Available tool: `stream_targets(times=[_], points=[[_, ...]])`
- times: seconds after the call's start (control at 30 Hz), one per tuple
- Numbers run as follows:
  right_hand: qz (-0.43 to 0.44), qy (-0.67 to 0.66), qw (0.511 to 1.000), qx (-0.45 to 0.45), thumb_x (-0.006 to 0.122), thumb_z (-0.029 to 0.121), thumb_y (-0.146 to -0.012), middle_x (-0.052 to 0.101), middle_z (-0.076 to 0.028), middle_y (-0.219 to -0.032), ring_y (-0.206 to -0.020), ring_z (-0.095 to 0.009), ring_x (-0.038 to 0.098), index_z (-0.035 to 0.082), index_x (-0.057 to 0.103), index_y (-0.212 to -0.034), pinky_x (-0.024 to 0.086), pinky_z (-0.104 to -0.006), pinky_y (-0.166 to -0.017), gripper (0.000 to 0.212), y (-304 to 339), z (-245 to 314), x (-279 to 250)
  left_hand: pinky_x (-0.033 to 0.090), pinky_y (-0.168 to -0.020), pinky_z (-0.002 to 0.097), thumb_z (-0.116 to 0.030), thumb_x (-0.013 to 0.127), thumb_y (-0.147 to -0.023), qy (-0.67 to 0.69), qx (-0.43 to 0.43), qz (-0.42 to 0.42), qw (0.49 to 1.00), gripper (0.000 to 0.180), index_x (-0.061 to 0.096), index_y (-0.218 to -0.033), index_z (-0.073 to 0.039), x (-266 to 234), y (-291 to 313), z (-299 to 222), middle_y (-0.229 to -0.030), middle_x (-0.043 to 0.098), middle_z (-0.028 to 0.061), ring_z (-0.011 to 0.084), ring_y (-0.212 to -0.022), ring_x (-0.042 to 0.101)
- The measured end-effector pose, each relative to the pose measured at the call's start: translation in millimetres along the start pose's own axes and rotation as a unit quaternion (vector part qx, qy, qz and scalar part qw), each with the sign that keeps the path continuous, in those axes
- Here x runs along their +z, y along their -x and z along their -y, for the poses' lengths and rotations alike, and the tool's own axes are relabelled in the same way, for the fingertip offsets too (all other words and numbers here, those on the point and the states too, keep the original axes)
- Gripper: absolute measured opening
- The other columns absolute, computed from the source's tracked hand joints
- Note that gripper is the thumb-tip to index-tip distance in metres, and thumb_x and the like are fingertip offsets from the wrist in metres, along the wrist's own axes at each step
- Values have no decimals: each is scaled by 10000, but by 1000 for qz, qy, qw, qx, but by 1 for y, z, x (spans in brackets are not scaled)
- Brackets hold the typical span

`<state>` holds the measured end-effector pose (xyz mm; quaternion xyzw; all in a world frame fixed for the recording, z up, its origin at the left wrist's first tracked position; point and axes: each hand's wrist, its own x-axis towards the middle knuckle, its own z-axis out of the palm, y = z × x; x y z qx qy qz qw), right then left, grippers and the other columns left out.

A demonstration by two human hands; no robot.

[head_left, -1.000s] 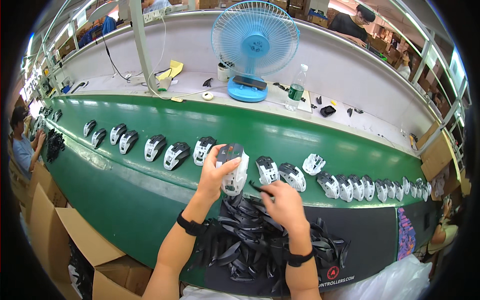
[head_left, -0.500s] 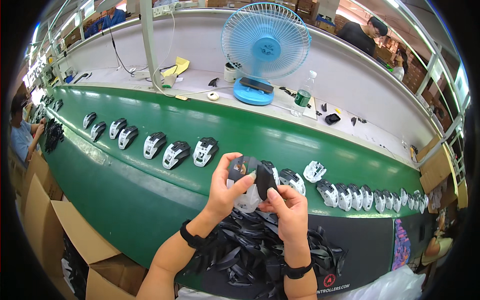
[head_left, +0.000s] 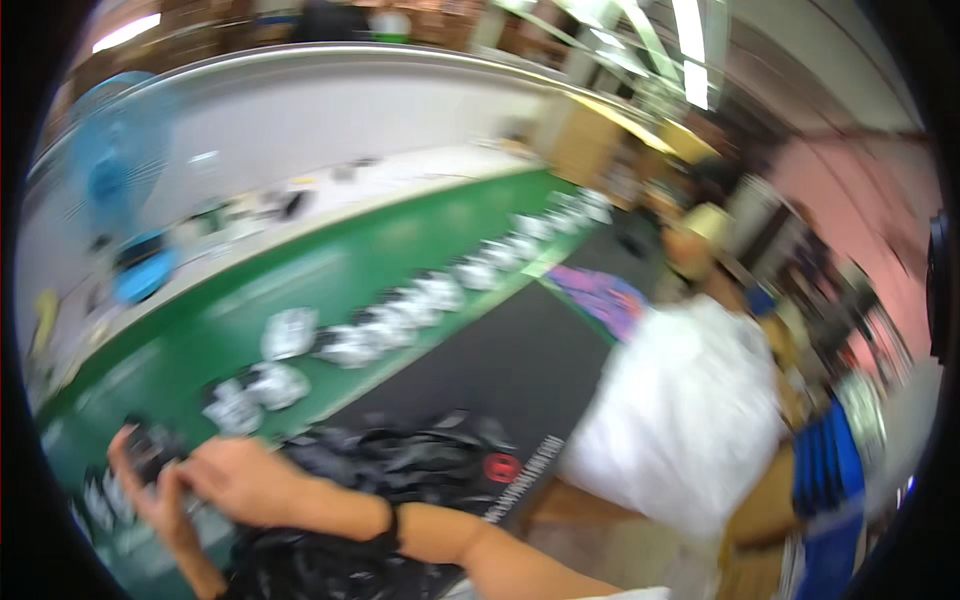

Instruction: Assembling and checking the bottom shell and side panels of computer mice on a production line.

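Observation:
Motion smears the picture. At the lower left, my left hand (head_left: 150,505) is closed round a dark computer mouse shell (head_left: 152,446), its fingers up along the far side. My right hand (head_left: 240,482) reaches across from the right, fingertips bent in and pressed against the shell's near side; the small part under them cannot be made out. Beneath my forearms lies a heap of black curved plastic pieces (head_left: 400,448). The nearest black-and-white mouse shells (head_left: 272,385) sit just beyond my right hand on the green surface.
A row of mouse shells (head_left: 430,292) runs to the far right along the green belt (head_left: 330,275). A white plastic bag (head_left: 680,400) bulges beside the black mat (head_left: 470,350). A blue fan (head_left: 145,270) stands at left. A person (head_left: 700,235) sits beyond the bag.
The view has swung to the right and blurred. My hands, with the mouse shell, now appear at the lower left; the fan has shifted to the left edge, and the white bag shows fully.

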<state>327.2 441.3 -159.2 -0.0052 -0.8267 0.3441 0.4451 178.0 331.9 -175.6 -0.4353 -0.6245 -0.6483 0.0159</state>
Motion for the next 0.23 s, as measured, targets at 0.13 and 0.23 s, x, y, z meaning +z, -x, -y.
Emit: stream_targets(times=[0.13, 0.23], points=[[14, -21, 991, 129, 530, 212, -854, 502, -152, -713, -672, -360, 514, -4, 538, -715, 401, -459, -599, 257, 3, -10, -18, 396, -923, 324, -244, 651, -770, 82, -64, 111, 988, 709, 336, -1355, 5, 9, -11, 13, -1192, 471, 111, 212, -1047, 496], [17, -12, 995, 94, 537, 234, -860, 522, -180, -739, -707, -370, 529, 6, 538, -685, 397, -466, -623, 287, 10, -16, -30, 390, -945, 326, -238, 673, -745, 69, -41, 166, 983, 795, 266, -1383, 6, 19, -10, 22, -1185, 483, 125, 215, -1066, 505]])
